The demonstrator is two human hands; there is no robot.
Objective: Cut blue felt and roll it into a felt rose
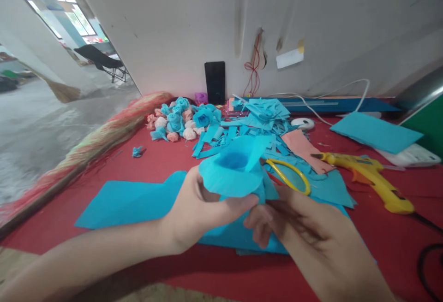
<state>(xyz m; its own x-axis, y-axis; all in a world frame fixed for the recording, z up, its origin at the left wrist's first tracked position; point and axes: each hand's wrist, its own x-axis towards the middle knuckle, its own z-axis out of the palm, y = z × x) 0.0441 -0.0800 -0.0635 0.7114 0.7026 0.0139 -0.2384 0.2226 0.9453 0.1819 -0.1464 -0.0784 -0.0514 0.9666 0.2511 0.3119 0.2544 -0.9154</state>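
A blue crepe paper flower (231,180), rolled into a cup with wide outer petals, is held up in front of me over the table. My left hand (204,205) grips it from the left, the thumb pressed across its lower front. On the right, my right hand (294,223) pinches the gathered base, with its fingers curled beneath. Under both hands lie flat blue paper sheets (128,203). Just behind the flower are yellow-handled scissors (292,177), their blades hidden.
A yellow hot glue gun (374,177) lies on the red tabletop (398,242) at right. Finished blue, pink and white paper roses (183,120) are heaped at the back, beside blue paper scraps (256,117). A black phone (215,82) leans against the wall.
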